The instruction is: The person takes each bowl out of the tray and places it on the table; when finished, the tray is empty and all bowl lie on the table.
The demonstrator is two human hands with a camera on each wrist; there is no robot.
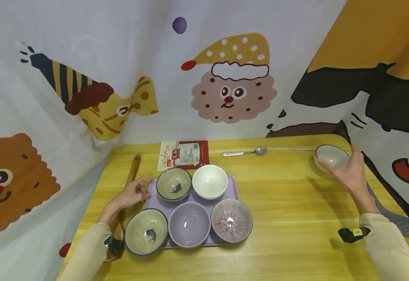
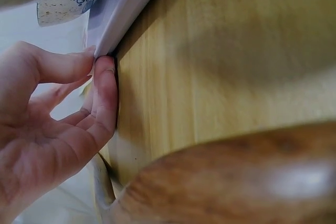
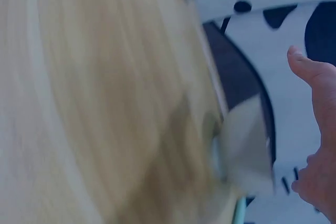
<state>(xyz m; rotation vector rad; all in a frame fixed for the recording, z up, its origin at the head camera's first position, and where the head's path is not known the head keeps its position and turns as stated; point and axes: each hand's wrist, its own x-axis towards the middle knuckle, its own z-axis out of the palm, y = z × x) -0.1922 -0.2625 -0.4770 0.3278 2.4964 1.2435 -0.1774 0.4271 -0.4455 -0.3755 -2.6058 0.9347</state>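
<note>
The left hand [image 1: 130, 195] rests at the left edge of the purple tray [image 1: 154, 190], its thumb and a fingertip pinching the rim. The right hand [image 1: 350, 171] reaches a pale bowl [image 1: 331, 156] near the table's [image 1: 288, 218] far right corner; its fingers seem curled around the rim, though blur hides the contact.

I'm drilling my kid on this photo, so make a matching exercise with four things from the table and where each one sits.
Things:
1. white bowl
2. metal spoon
3. wooden spoon
4. red packet

Places:
A. left of the tray
B. on the tray, back right
C. behind the tray, by the cloth
D. bare table, right of the packet

Pairs: 1-B, 2-D, 3-A, 4-C
</note>
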